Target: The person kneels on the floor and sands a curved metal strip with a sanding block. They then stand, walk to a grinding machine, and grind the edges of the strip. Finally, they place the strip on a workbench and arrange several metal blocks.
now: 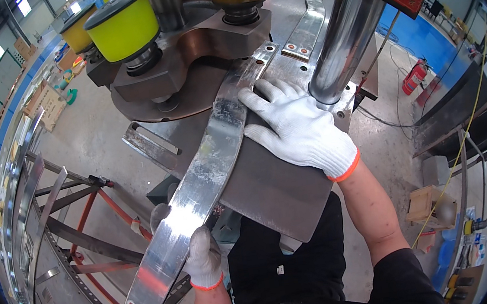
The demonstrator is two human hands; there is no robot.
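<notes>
Metal strip (200,169), one, long and gently bent, bright-surfaced, with holes at both ends: lies aslant across the middle of the frame, from lower left to upper centre. Handling, by my judgement: stiff, fairly weighty, smooth enough to slide in a glove, hardly fragile; best taken by its long edges, with a second hold toward the far end.

Left hand (203,257), gloved, lower centre: clasped about the strip's near half — thumb on the right edge, fingers (159,216) showing past the left edge, the rest hidden beneath.

Right hand (298,124), gloved, just right of centre: fingers spread, not curled round anything; the foremost tips rest on or against the strip's right edge — how hard they press, I cannot tell.

Surroundings: dark flat plate (279,193) below the right hand; machine block (194,48) with a yellow-green cylinder (122,27), upper left; polished column (339,43), upper right; second strip (306,29) beside it; red extinguisher (414,77), far right.
</notes>
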